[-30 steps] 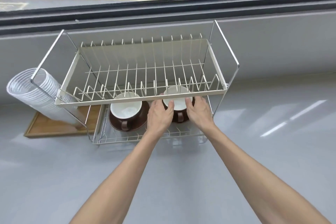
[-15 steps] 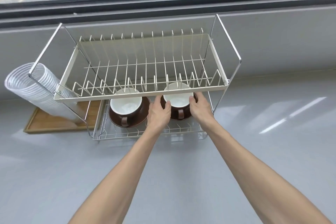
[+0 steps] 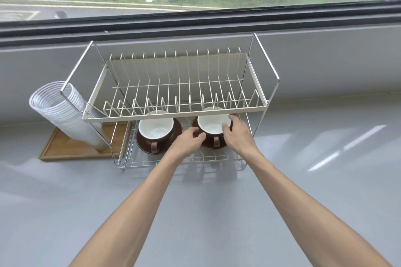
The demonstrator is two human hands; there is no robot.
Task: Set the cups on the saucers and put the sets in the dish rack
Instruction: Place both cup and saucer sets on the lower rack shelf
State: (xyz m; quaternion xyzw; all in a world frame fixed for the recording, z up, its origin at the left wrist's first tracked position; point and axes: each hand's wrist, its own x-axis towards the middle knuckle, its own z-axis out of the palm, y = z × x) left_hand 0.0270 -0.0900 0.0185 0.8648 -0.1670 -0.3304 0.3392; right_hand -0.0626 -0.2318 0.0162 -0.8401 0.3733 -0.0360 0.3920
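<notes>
Glossy round brown cups [image 3: 213,128] on saucers [image 3: 159,146], wire rack [image 3: 180,112]

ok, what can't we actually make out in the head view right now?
- Right saucer: mostly hidden by the right cup and both hands.
- Left hand, right hand: whether they grip or only touch the set is unclear.
- Back of the lower tier: hidden by the dish rack upper shelf.

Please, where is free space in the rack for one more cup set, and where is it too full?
The upper tier of the dish rack holds nothing. The lower tier is crowded: left cup set, right cup set, left hand and right hand fill it. The grey counter on the rack's right is bare.
</notes>
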